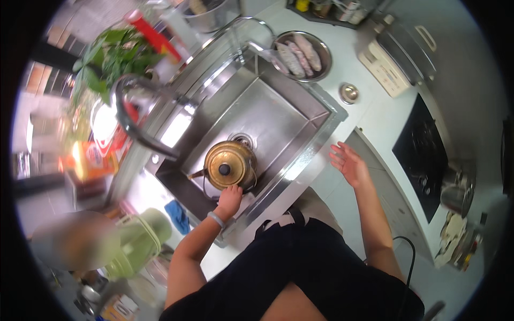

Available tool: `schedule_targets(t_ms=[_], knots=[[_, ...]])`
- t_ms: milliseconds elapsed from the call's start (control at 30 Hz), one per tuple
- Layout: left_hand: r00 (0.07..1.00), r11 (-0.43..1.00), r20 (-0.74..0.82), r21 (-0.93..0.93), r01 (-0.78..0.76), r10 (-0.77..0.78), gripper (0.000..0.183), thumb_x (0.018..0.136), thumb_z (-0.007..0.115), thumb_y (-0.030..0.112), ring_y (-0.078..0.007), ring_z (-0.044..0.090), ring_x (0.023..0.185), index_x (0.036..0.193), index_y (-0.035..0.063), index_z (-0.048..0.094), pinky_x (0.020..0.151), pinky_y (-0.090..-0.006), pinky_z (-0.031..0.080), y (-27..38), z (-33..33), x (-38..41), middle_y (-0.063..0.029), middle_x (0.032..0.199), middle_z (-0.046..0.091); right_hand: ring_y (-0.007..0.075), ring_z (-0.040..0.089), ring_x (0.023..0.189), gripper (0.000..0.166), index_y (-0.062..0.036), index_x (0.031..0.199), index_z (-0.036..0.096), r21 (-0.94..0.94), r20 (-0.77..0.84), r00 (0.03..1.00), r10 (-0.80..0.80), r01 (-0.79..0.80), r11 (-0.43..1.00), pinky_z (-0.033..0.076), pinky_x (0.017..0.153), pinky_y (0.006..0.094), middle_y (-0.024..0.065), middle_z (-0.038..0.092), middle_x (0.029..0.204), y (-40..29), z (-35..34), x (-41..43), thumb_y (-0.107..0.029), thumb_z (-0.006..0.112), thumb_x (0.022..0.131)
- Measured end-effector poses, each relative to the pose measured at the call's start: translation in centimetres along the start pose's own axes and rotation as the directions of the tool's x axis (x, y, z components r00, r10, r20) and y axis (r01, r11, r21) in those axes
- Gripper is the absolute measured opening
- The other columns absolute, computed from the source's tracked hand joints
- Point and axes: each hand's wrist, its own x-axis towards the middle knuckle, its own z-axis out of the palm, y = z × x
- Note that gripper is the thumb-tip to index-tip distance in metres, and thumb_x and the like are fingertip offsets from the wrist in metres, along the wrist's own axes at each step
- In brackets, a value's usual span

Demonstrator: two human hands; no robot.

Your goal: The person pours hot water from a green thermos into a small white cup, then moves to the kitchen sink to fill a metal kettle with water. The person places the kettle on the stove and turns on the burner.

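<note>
A brass-coloured metal kettle (231, 158) with a black lid knob stands in the stainless steel sink (267, 108), partly over the drain. Its spout points left, and its wire handle is folded down. My left hand (230, 200), with a pale band on the wrist, is at the kettle's near side; the fingertips reach its edge, and whether they grip the handle cannot be told. My right hand (347, 163) is held in the air right of the sink's front edge, fingers apart and nothing in it. The curved chrome faucet (130, 116) arches over the sink's left side.
On the counter beyond the sink sits a metal bowl of long, pale food pieces (297, 56), with a small metal cup (349, 93) nearby. A black cooktop (421, 156) lies at right. A blue cloth (177, 216) and a green thermos jug (138, 240) are at left.
</note>
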Motion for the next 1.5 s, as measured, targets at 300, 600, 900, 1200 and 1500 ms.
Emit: schedule_targets(t_ms=[300,600,900,1200,1500], knots=[[0.879,0.909,0.473,-0.338,0.244,-0.06,0.042,0.073,0.066,0.036,-0.0369,0.064,0.08,0.096,0.0016,0.061,0.073,-0.0409,0.049,-2.2,-16.1,6.6,-0.0209,0.082,0.065,0.0251,0.057,0.104,0.042,-0.0017,0.124,0.047,0.121,-0.367,0.93,-0.029,0.079,0.99,0.047,0.086,0.0364,0.0156,0.055,0.122,5.8,-8.3,-11.6,-0.025,0.055,0.091],[0.92,0.95,0.322,-0.136,0.28,-0.225,0.036,0.065,0.071,0.033,-0.0322,0.065,0.068,0.078,0.0,0.067,0.064,-0.038,0.051,-0.3,-19.0,7.5,-0.0187,0.069,0.064,0.0244,0.061,0.093,0.036,0.0002,0.117,0.051,0.147,-0.537,0.843,0.039,0.048,0.988,0.05,0.077,0.0351,0.0142,0.06,0.112,10.6,-14.4,-18.5,-0.023,0.056,0.09],[0.928,0.912,0.129,-0.177,0.37,-0.351,0.019,0.067,0.072,0.014,-0.0101,0.051,0.049,0.069,-0.0025,0.063,0.046,-0.0293,0.04,11.5,-31.9,5.7,-0.0043,0.052,0.054,0.0222,0.062,0.088,0.032,-0.0029,0.116,0.051,0.141,-0.699,0.715,-0.01,0.152,0.978,0.05,0.072,0.0331,0.0111,0.061,0.105,9.6,-23.9,-17.4,-0.018,0.056,0.089],[0.96,0.935,0.051,-0.219,0.28,-0.276,0.011,0.066,0.068,0.005,-0.0057,0.046,0.051,0.07,-0.0025,0.063,0.045,-0.0228,0.035,33.0,-41.8,11.6,0.0001,0.058,0.055,0.0304,0.061,0.092,0.053,0.0002,0.126,0.045,-0.661,-0.748,0.04,-0.663,-0.142,0.737,0.05,0.077,0.0392,0.018,0.058,0.107,2.1,-45.8,-12.3,-0.021,0.067,0.083],[0.99,0.968,0.139,-0.248,0.044,-0.009,0.009,0.072,0.069,0.002,-0.0044,0.044,0.043,0.074,-0.0034,0.062,0.039,-0.0208,0.032,54.5,-41.8,23.5,0.0005,0.055,0.052,0.0385,0.062,0.097,0.055,0.004,0.131,0.036,-0.507,-0.861,0.339,-0.379,-0.516,0.69,0.053,0.081,0.0408,0.023,0.056,0.112,-13.3,-54.9,-13.6,-0.023,0.059,0.088]])
